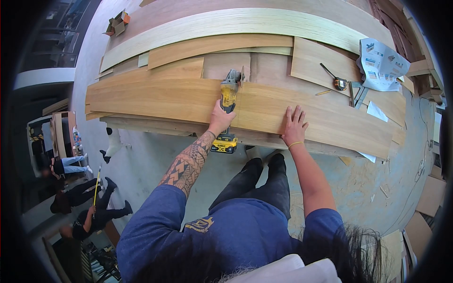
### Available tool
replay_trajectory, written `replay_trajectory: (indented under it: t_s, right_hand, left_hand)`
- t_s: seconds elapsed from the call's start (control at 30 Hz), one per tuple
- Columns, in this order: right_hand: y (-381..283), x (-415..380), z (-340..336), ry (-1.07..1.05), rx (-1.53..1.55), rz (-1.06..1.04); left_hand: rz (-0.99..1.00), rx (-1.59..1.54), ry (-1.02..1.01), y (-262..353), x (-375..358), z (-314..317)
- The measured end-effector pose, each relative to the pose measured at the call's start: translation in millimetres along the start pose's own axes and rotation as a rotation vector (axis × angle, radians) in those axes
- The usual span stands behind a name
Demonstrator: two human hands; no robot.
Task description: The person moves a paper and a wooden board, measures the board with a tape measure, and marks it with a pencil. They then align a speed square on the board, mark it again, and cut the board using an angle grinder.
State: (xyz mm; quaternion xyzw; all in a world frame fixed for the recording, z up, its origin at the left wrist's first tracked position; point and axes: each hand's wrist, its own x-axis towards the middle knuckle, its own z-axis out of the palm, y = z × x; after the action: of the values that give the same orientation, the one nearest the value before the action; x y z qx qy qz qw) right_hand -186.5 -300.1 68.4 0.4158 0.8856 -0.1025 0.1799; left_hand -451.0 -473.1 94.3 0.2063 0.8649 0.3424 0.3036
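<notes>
My left hand (pixel 220 117) is wrapped round the body of a yellow and black cordless angle grinder (pixel 229 94). Its disc (pixel 242 75) stands upright at the far edge of a long wooden plank (pixel 155 100), and the battery (pixel 224 145) sticks out past the near edge. Just right of the tool, a thin line crosses the plank. Flat on the plank's right part lies my right hand (pixel 294 123), fingers spread and holding nothing.
Several more boards (pixel 212 28) cover the bench behind. To the right are a tape measure (pixel 340 83), a pencil (pixel 323 93), a square (pixel 359 95) and a printed sheet (pixel 381 66). People (pixel 94 212) are on the left; one holds a yellow strip (pixel 97 186).
</notes>
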Motion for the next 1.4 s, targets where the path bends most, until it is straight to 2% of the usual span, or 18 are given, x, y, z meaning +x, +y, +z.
replay_trajectory:
  t_s: [0.8,1.4]
  right_hand:
    - [-1.2,-1.7,4.5,0.017,0.014,0.005]
    - [0.3,0.5,1.8,0.001,0.029,0.010]
  left_hand:
    - [-0.021,-0.035,-0.022,-6.4,1.0,0.2]
    - [0.003,0.055,0.001,3.8,-1.3,0.2]
